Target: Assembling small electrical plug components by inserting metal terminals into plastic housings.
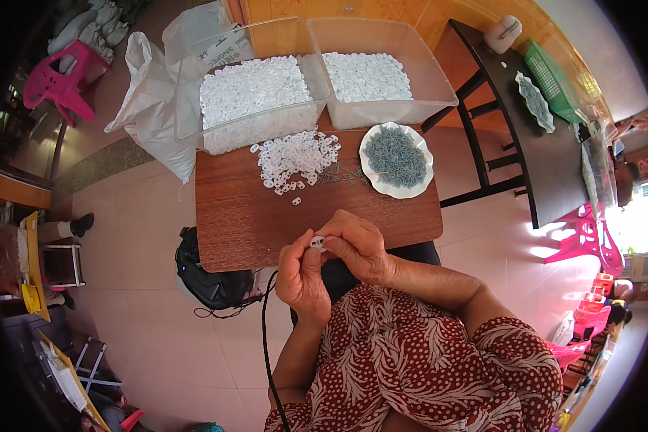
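Observation:
My left hand (300, 279) and my right hand (357, 247) meet at the near edge of the brown table (230, 216). Between them they pinch a small white plastic piece with two holes (317, 243). The left thumb and forefinger hold its left side, and the right fingers close on the other side. Beyond the hands lies a loose pile of similar white pieces (295, 160), with a single piece (297, 201) apart from it. To the right, a scalloped white plate (399, 191) bears a heap of thin grey pieces (396, 156), too small to identify. Some of these are strewn beside the pile.
Two clear plastic bins (259, 129) (389, 111) full of white pieces stand at the table's far side. A white sack (151, 108) leans at the left. On the floor is a black bag (212, 270). A dark table (547, 158) stands right; a black cable (265, 345) runs beside my left arm.

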